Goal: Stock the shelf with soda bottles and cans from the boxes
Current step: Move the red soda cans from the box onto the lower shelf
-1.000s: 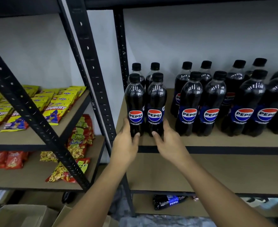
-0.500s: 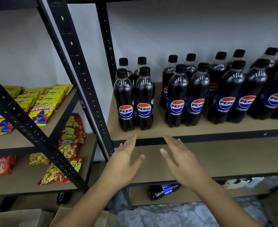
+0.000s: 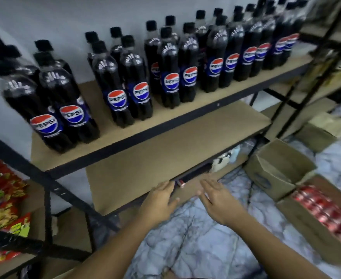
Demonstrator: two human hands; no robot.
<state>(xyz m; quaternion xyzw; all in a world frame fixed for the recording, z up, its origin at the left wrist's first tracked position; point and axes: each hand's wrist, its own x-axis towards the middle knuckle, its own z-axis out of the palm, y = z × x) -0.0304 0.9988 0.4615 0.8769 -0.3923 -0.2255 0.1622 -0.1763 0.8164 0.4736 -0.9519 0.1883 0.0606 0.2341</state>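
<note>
All we can see is two bare forearms ending in a bare left hand and right hand, short nails.

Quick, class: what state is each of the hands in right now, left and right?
Left hand: open, holding nothing.
Right hand: open, holding nothing.

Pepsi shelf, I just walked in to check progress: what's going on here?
A person is stocking soda. Pepsi bottles stand upright in rows on the upper shelf board. The left hand and right hand are open and empty, near the lower board's front edge. An open box of red cans sits on the floor.
</note>
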